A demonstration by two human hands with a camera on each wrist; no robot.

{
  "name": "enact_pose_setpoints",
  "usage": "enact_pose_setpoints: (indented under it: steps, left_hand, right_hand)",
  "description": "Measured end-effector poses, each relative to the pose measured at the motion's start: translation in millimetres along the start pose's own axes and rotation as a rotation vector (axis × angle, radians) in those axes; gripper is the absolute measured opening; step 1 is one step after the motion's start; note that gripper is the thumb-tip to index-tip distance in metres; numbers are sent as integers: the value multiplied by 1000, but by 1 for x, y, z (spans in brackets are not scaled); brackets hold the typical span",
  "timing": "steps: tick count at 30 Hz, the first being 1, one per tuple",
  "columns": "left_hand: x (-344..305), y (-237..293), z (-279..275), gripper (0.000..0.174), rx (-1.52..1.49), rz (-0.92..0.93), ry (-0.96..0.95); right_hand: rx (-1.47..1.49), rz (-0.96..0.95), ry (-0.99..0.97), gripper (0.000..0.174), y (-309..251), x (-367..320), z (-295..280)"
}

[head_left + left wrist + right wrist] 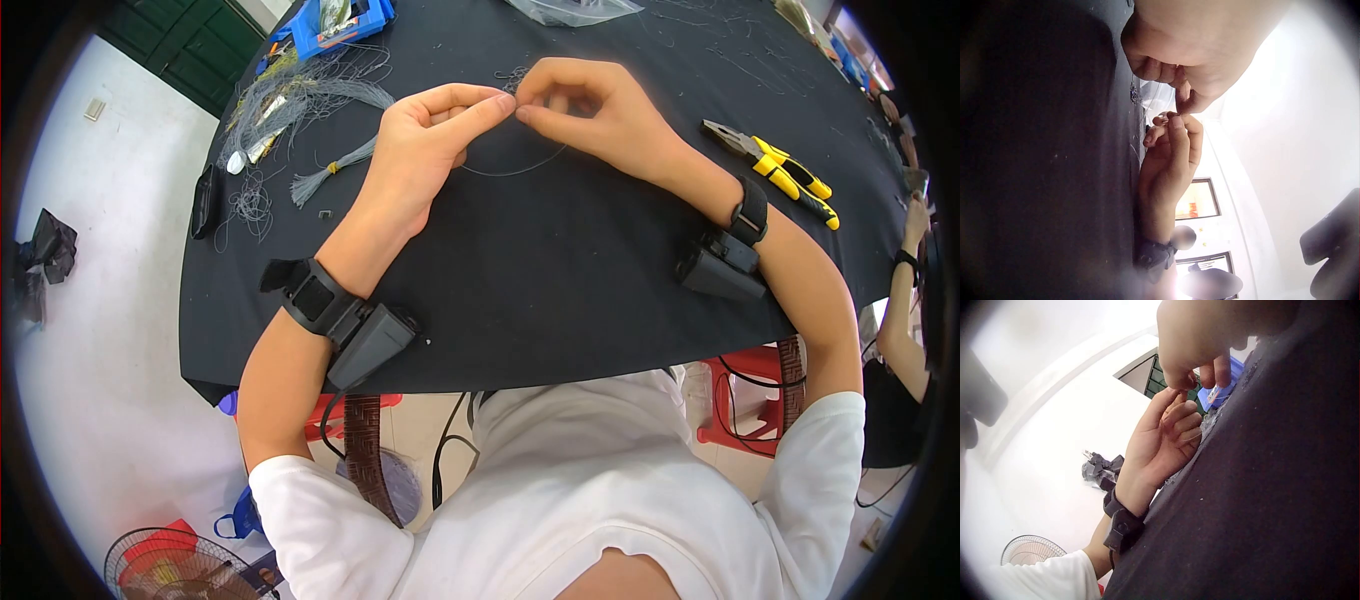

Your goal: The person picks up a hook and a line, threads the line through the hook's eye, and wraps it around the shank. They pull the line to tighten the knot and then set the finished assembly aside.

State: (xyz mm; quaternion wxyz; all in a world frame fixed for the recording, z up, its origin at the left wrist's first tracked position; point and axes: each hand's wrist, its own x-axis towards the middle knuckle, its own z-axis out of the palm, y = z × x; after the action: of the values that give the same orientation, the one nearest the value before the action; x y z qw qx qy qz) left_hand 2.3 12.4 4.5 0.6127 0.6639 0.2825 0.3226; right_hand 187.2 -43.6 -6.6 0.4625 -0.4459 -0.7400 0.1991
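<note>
My left hand (425, 135) and right hand (610, 120) meet fingertip to fingertip above the black-covered table. Each pinches a thin grey strand (515, 174) between thumb and index finger. The strand bows down in a loose curve below the hands, and its pinched part is hidden by the fingertips. In the left wrist view, the right hand (1169, 156) reaches up to the left thumb and finger. From the right wrist, the left hand (1160, 437) shows with its other fingers loosely curled. A small tangle of strand (512, 78) lies just behind the fingertips.
Yellow-and-black pliers (775, 170) lie right of the right forearm. Left of the left hand are a tied strand bundle (330, 172), loose tangles (250, 205) and a black case (205, 202). Behind sit a blue tray (340, 35) and a plastic bag (570, 10). Another person's arm (905, 280) shows at right.
</note>
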Motion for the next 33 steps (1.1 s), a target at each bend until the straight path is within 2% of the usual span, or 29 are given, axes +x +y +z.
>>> enact_pose_setpoints:
  steps: [13,21,33]
  left_hand:
    - [0,0,-3,19,-14,-25,-38]
    - [-1,2,0,19,80,-37,33]
    - [1,1,-3,19,69,-9,59]
  right_hand:
    - [-94,-78,39,9,2,0,1]
    - [-107,-79,32,10,4,0,0]
    - [-25,50,1,16,-1,0,0]
